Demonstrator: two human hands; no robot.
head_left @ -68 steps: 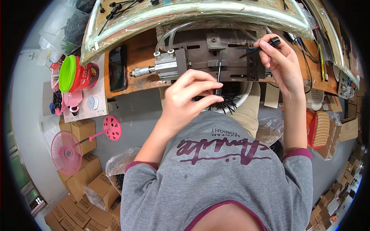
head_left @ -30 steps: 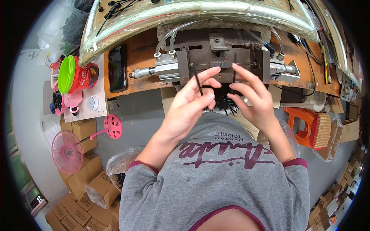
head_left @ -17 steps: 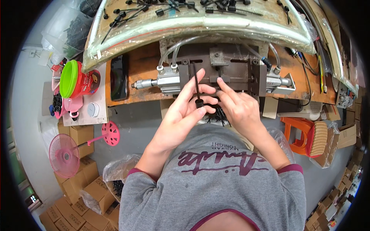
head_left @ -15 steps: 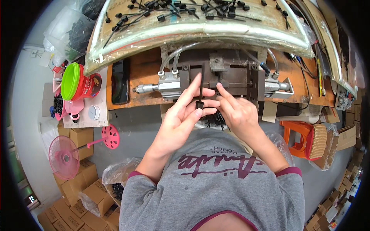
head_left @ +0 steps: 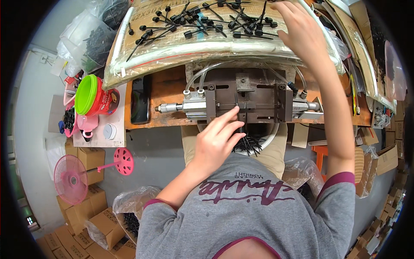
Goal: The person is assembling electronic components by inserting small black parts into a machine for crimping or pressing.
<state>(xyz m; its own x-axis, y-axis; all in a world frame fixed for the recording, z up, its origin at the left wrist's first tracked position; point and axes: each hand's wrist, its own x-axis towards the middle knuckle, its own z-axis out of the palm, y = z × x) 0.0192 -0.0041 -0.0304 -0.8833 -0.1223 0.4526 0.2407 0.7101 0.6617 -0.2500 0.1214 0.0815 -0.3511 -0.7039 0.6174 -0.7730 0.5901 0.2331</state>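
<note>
My left hand (head_left: 217, 140) is at the near edge of a dark metal fixture (head_left: 224, 93). Its fingers close around a thin black plastic tie (head_left: 236, 100), which points away from me over the fixture; the tie's near end is partly hidden by the fingers. Far to the right, my right hand (head_left: 299, 32) reaches over a cardboard-topped surface (head_left: 151, 45) strewn with black ties with blocky heads (head_left: 207, 21). Its thumb and fingers are apart, near the pile's right side, and nothing shows in them.
Silver air cylinders (head_left: 195, 105) with clear hoses flank the fixture. Below it, a round container (head_left: 274, 134) holds more black ties. A phone-like black slab (head_left: 140, 99) and a red-and-green tub (head_left: 88, 97) stand left. A pink fan (head_left: 71, 179) is lower left.
My right hand has left the fixture and moved up and right to the scattered ties. My left hand has turned and moved slightly right, bringing its tie over the fixture. The view has shifted slightly.
</note>
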